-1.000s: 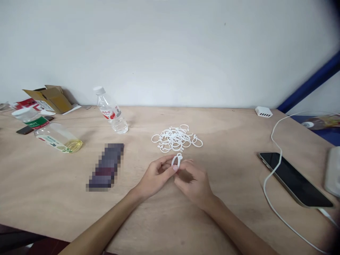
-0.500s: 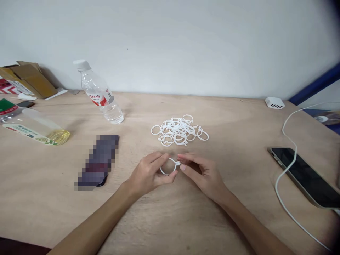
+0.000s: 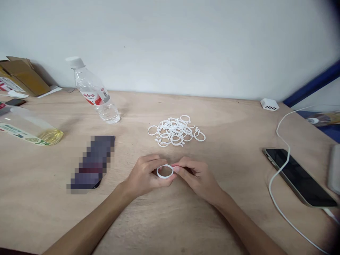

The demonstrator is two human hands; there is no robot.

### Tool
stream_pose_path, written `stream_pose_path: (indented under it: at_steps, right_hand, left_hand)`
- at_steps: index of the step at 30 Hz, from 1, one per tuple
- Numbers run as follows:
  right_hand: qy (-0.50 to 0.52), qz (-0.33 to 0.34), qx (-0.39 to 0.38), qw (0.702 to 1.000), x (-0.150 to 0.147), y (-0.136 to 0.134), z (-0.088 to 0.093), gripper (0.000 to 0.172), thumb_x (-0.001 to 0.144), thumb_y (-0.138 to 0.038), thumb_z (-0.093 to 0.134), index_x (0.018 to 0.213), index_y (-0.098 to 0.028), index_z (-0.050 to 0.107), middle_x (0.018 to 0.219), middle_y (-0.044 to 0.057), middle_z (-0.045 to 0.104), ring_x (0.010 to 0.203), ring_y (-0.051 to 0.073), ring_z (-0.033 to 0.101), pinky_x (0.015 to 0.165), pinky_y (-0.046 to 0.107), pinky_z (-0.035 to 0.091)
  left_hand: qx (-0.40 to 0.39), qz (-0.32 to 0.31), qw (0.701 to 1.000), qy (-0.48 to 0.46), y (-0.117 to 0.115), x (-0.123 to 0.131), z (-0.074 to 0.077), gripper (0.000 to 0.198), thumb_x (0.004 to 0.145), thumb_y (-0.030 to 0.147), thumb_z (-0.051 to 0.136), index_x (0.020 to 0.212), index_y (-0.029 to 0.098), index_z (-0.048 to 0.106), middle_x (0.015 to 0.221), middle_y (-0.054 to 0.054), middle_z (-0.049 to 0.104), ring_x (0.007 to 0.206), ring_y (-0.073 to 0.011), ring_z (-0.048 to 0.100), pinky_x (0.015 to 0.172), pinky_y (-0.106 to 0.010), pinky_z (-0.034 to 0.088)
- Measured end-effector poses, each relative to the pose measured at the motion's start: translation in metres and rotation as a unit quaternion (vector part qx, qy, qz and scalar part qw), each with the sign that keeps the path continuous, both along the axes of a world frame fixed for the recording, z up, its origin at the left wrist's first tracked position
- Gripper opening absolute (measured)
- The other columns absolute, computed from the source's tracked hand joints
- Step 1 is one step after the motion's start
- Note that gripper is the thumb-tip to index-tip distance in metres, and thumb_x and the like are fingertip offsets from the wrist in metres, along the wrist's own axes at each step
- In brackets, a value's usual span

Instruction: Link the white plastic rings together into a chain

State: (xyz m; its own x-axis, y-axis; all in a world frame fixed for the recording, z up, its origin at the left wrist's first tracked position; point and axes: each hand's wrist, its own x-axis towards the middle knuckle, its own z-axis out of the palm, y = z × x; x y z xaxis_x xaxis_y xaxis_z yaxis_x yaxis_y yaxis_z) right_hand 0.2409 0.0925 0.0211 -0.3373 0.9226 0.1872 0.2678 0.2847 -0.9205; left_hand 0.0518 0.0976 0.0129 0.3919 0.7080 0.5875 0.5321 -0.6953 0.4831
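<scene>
1. Both hands work low over the wooden table [image 3: 164,219]. The left hand [image 3: 145,177] and right hand [image 3: 199,179] meet at one white ring [image 3: 159,174]. The left fingers curl round its left side, and the right thumb and forefinger pinch its right side. The ring is level, just above the table surface.
2. A pixelated dark object [image 3: 91,163] lies to the left of the hands. A black phone [image 3: 297,175] lies at the right with a white cable [image 3: 275,170] across it.
3. A pile of white rings [image 3: 176,130] lies just beyond the hands, apart from them.
4. A clear water bottle [image 3: 92,92] stands farther left. Its label is red and white, and the writing cannot be read. An oil bottle [image 3: 29,129] lies on its side with a green-printed label, also unreadable.
5. A white charger [image 3: 269,104] and a cardboard box [image 3: 21,72] sit near the wall.

Change from 0.5 s ago: the hands are closer together, and the right fingertips now cover the ring's clasp end. One second ago the ring stood upright, close to the pile.
</scene>
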Motion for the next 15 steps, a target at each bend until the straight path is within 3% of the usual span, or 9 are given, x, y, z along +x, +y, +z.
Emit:
stream_pose_path:
  at_steps: [4,7,11,15]
  right_hand:
    - [-0.062,-0.119,0.035,0.99,0.005,0.016,-0.007,0.019,0.084,-0.032,0.06,0.092,-0.02,0.072,0.088,0.005,0.074,0.077,0.018,0.066,0.07,0.031,0.053]
    - [-0.156,-0.194,0.081,0.965,0.008,0.032,-0.016,0.029,0.08,-0.034,0.063,0.102,-0.017,0.07,0.09,0.008,0.072,0.08,0.022,0.065,0.074,0.037,0.053]
    - [-0.215,-0.209,0.093,0.949,0.007,0.045,-0.02,0.029,0.079,-0.034,0.063,0.1,-0.016,0.07,0.087,0.009,0.069,0.078,0.023,0.063,0.074,0.039,0.052]
    - [-0.189,-0.197,0.098,0.957,0.004,0.041,-0.018,0.019,0.083,-0.03,0.058,0.087,-0.017,0.071,0.084,0.008,0.069,0.074,0.02,0.062,0.07,0.035,0.051]
  left_hand:
    - [-0.028,0.002,0.997,0.065,0.001,-0.003,-0.002,0.026,0.078,0.037,0.067,0.092,0.015,0.065,0.075,-0.004,0.065,0.067,-0.0159,0.059,0.066,-0.03,0.048]
    - [-0.055,-0.02,0.992,0.108,0.001,-0.003,0.0,0.037,0.075,0.042,0.07,0.102,0.017,0.066,0.094,-0.009,0.067,0.086,-0.0221,0.06,0.08,-0.038,0.047]
    - [-0.095,-0.032,0.987,0.123,0.0,-0.003,0.004,0.057,0.067,0.062,0.071,0.106,0.02,0.068,0.102,-0.009,0.066,0.091,-0.0242,0.058,0.086,-0.042,0.044]
    - [-0.105,-0.03,0.987,0.115,-0.001,-0.002,0.006,0.049,0.082,0.051,0.061,0.121,0.021,0.061,0.117,-0.01,0.062,0.103,-0.0251,0.056,0.092,-0.043,0.043]
